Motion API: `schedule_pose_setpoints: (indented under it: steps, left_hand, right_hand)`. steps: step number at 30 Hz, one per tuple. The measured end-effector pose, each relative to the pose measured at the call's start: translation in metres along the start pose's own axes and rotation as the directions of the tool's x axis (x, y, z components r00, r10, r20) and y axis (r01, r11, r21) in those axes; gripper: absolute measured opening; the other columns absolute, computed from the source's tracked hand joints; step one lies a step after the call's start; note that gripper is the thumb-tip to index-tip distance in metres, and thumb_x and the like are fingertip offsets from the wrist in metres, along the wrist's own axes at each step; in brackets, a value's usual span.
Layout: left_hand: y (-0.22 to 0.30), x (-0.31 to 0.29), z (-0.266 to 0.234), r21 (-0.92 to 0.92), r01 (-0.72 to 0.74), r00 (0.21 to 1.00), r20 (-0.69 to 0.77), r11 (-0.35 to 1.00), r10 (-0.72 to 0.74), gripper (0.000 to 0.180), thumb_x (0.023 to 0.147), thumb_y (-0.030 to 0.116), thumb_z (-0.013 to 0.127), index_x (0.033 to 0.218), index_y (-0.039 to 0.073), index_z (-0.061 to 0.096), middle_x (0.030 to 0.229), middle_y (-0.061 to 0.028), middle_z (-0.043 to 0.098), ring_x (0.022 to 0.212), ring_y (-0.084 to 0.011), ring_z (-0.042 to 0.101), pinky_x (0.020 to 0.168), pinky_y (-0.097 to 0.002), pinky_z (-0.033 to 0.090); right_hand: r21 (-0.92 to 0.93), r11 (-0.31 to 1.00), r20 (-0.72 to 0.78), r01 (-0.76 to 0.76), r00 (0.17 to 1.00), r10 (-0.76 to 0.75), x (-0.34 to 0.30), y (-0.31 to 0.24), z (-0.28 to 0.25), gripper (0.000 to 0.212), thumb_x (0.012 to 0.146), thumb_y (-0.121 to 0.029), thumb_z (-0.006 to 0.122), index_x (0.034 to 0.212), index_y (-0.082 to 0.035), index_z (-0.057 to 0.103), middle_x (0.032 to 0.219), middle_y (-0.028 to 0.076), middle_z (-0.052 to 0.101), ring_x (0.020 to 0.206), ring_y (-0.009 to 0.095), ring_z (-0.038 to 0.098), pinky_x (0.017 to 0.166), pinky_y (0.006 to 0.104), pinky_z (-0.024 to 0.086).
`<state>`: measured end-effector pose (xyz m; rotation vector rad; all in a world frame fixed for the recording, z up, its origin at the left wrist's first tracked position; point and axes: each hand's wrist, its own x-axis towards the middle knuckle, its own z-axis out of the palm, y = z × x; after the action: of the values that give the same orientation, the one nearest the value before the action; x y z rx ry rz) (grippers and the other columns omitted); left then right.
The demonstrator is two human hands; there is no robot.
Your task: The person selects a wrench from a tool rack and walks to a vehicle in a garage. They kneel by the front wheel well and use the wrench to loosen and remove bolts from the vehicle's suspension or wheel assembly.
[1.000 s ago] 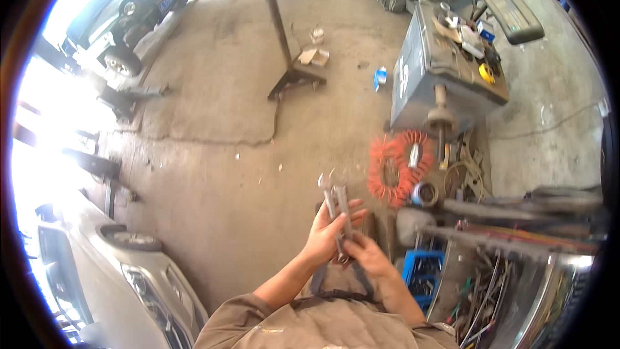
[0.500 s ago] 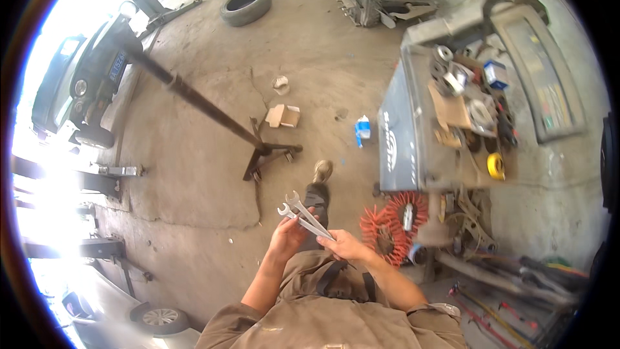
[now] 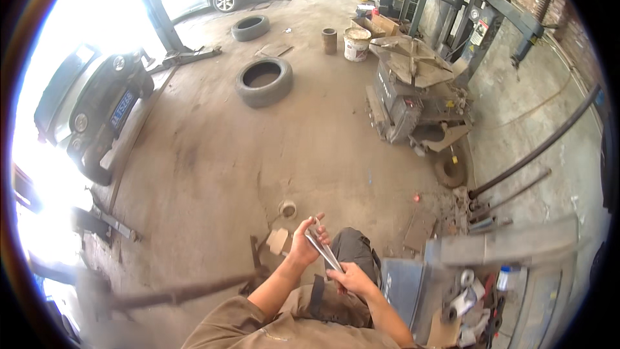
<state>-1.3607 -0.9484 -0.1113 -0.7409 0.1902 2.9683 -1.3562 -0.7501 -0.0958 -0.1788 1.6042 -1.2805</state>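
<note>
Holding the silver wrenches in both hands, we kept them low and near us, just beside our dark trouser leg. There looked to be two, lying close to each other, with their far ends tipped to 11 o'clock and their near ends to 5.

Our left hand was around the far part, with its fingers bent loosely about the metal. Our right hand had the near ends, with its thumb and fingers pinched narrow on them. Some of the metal was behind our fingers, so we could not tell the whole shape.

As far as we could see, getting the wrenches in hand was done. They were not on any nut or bolt, so no turning was done yet. They were not put down yet, either.

On a clock with our hands in the middle, a piece of cardboard lay at 9, and a small white pot sat between 10 and 11. Farther off on the floor, a big tire lay at 11, with a second tire behind it. A dark car was at 10, a white bucket at 12, and a dusty machine at 1. A grey cabinet with a messy top was at 4.
</note>
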Motion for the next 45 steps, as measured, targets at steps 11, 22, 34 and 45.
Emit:
schedule_pose_setpoints:
  steps: [11, 22, 34, 45]
  left_hand:
    - [0.253, 0.425, 0.135, -0.177, -0.057, 0.974, -0.224, 0.983, 0.016, 0.020, 0.092, 0.025, 0.055, 0.081, 0.008, 0.056, 0.079, -0.0088, 0.057, 0.076, -0.0274, 0.055, 0.091, -0.0491, 0.045]
    - [0.588, 0.744, 0.212, -0.451, -0.576, 0.796, -0.500, 0.682, 0.341, 0.065, 0.089, 0.066, 0.026, 0.088, 0.007, 0.054, 0.063, -0.0063, 0.044, 0.054, -0.0214, 0.040, 0.060, -0.0387, 0.038]
    - [1.001, 1.193, 0.450, -0.028, -0.624, 0.649, -0.575, 0.781, 0.499, 0.053, 0.092, 0.060, 0.044, 0.061, 0.017, 0.038, 0.054, -0.0008, 0.042, 0.052, -0.0201, 0.045, 0.050, -0.0362, 0.039]
    - [1.334, 1.612, 0.573, -0.262, -0.683, 0.723, -0.379, 0.682, 0.578, 0.047, 0.101, 0.049, 0.033, 0.112, 0.009, 0.055, 0.090, -0.0066, 0.063, 0.081, -0.0271, 0.061, 0.074, -0.0419, 0.052]
  right_hand:
    - [-0.718, 0.697, -0.134, -0.002, 0.982, -0.135, 0.391, -0.272, -0.258, 0.032, 0.090, -0.034, 0.058, 0.096, -0.003, 0.055, 0.089, 0.026, 0.065, 0.089, 0.045, 0.062, 0.074, 0.0520, 0.050]
    - [-0.672, 0.574, 0.482, 0.468, 0.865, -0.141, 0.867, -0.601, -0.400, 0.033, 0.093, -0.030, 0.059, 0.120, -0.011, 0.061, 0.090, 0.018, 0.069, 0.084, 0.033, 0.067, 0.075, 0.0436, 0.051]
    - [-0.156, 0.979, 0.108, 0.131, 0.987, -0.115, 1.287, -0.972, -0.549, 0.023, 0.100, -0.017, 0.050, 0.118, -0.007, 0.060, 0.086, 0.004, 0.066, 0.070, 0.008, 0.059, 0.067, 0.0254, 0.050]
    - [-0.484, 0.735, 0.316, 0.476, 0.878, -0.360, 1.706, -1.370, -0.763, 0.020, 0.089, -0.014, 0.054, 0.102, -0.007, 0.067, 0.096, 0.016, 0.068, 0.089, 0.029, 0.066, 0.079, 0.0395, 0.051]
